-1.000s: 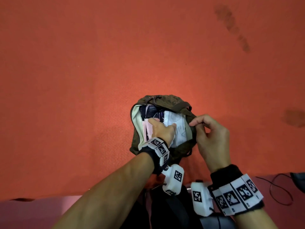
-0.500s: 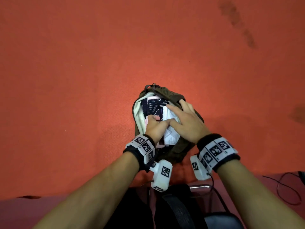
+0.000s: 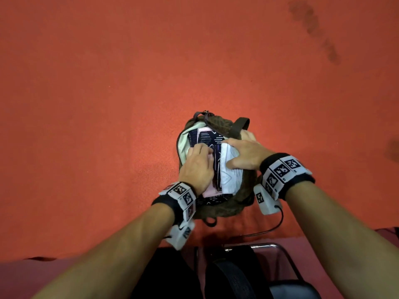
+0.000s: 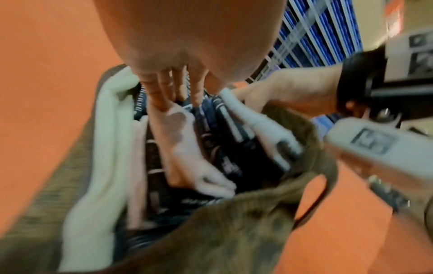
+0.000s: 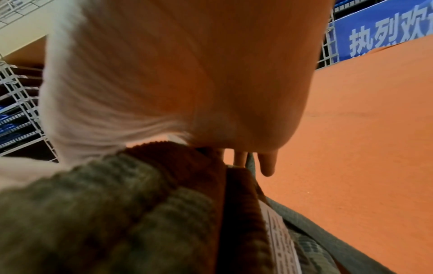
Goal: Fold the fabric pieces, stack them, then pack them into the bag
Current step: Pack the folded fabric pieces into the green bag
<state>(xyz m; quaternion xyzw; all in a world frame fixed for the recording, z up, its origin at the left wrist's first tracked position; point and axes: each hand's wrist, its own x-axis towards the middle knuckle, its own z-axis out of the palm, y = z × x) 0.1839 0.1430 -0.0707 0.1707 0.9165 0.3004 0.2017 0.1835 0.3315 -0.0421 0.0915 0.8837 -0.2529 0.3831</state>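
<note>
An olive corduroy bag (image 3: 226, 208) with a cream lining (image 3: 185, 141) stands open on the orange felt, close in front of me. Folded pieces stand packed inside it: a dark patterned piece (image 3: 207, 137), a pink piece (image 3: 209, 192) and a white piece (image 3: 231, 180). My left hand (image 3: 198, 165) presses down among the pink and dark folds, its fingers (image 4: 164, 89) fairly straight. My right hand (image 3: 246, 152) lies on the white piece (image 5: 93, 92), thumb across it. Its fingers (image 5: 267, 163) hang over the bag's right rim (image 5: 117, 213).
Orange felt (image 3: 108, 104) spreads all round the bag, with dark stains at the upper right (image 3: 313, 29) and right edge (image 3: 393, 149). A chair with a metal frame (image 3: 269, 247) and a cable (image 3: 278, 223) lie near the front edge.
My right hand left the bag's right rim and came down onto the white piece. Both hands now press on the fabric in the bag, and the left hand sits further left.
</note>
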